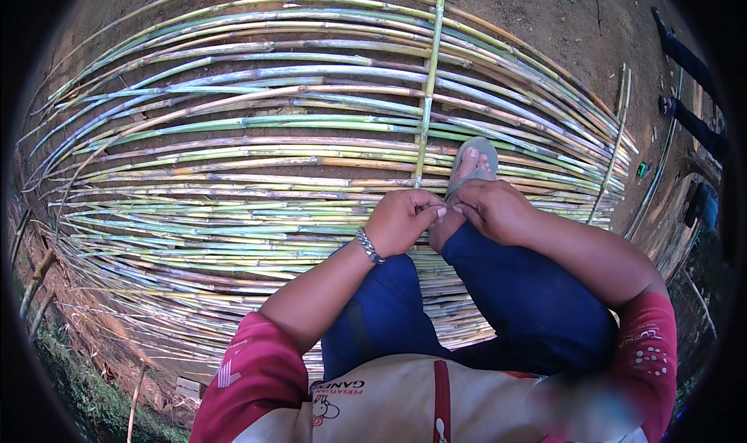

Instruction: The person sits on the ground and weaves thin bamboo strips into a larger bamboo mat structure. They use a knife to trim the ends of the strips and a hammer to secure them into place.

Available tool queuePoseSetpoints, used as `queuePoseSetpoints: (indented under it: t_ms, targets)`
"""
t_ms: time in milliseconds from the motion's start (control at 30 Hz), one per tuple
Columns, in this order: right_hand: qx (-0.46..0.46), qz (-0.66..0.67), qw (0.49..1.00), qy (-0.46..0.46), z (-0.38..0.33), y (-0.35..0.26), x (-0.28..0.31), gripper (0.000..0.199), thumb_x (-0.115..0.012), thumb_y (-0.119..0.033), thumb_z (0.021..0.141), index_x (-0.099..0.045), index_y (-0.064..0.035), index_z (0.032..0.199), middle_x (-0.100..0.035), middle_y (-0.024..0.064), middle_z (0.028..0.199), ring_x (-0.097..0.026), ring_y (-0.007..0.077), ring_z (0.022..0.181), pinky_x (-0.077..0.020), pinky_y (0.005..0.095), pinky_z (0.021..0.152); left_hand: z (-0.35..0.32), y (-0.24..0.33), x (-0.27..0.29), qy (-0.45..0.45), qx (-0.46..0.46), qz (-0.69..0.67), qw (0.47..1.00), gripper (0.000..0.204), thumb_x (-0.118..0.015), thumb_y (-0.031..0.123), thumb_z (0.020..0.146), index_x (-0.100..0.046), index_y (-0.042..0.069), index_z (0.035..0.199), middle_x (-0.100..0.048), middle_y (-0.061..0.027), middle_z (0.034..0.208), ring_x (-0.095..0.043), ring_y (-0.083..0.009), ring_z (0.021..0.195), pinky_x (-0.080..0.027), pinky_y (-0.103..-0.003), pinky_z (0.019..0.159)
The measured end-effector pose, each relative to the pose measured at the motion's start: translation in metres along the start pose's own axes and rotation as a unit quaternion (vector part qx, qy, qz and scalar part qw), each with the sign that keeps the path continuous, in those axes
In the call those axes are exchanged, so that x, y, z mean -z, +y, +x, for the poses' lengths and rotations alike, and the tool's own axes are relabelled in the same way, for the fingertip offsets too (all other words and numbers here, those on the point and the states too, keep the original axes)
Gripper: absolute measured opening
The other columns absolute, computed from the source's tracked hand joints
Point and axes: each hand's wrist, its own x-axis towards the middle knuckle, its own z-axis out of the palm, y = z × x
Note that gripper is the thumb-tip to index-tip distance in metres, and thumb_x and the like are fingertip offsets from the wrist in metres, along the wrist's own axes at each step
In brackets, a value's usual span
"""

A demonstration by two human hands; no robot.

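Note:
Long, thin green and yellowish bamboo poles lie side by side on the ground beneath me. A single green pole lies across them, its near end close to my fingers. My left hand, with a chain bracelet at the wrist, is closed in a pinch. Against it, my right hand is pinched too, fingertips meeting over the lower leg by my sandalled foot. Something thin and dark may lie between the fingertips, but it is too small to make out.
Another short pole crosses the bundle's right end. Beyond it are a small green object and a person's dark-clothed legs. Upright sticks and grass edge the lower left; bare soil lies at the far side.

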Motion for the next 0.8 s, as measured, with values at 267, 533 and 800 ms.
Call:
queuePoseSetpoints:
  t_ms: [267,533,800]
  targets:
    - [-0.234,0.001,0.962,0.138,0.041,0.065,-0.051,0.015,-0.06,-0.011,0.097,-0.068,0.0019,0.099,-0.069,0.0268,0.102,-0.066,0.0454,0.101,-0.0511,0.0498,0.092,0.032,-0.042,0.038,0.307,-0.157,0.296,0.891,0.028,-0.071,0.016,0.092,-0.073,0.006,0.117,-0.072,-0.0128,0.111,-0.064,-0.0325,0.111,-0.045,-0.047,0.105]
    - [-0.284,-0.018,0.935,0.212,0.091,0.081,-0.071,0.02,-0.061,-0.018,0.099,-0.072,-0.0011,0.1,-0.073,0.0246,0.099,-0.069,0.0425,0.097,-0.0529,0.049,0.089,0.06,-0.065,0.038,0.299,-0.181,0.425,0.835,0.033,-0.069,0.017,0.089,-0.07,0.01,0.121,-0.067,-0.0043,0.123,-0.056,-0.0247,0.123,-0.028,-0.054,0.117]
    - [-0.311,0.027,0.93,0.194,0.098,0.08,-0.072,0.022,-0.065,-0.023,0.1,-0.076,-0.0042,0.106,-0.075,0.0218,0.098,-0.072,0.0389,0.094,-0.0545,0.0455,0.087,0.069,-0.063,0.034,0.311,-0.146,0.425,0.837,0.034,-0.067,0.021,0.09,-0.07,0.01,0.123,-0.063,-0.0051,0.114,-0.053,-0.0245,0.121,-0.025,-0.052,0.118]
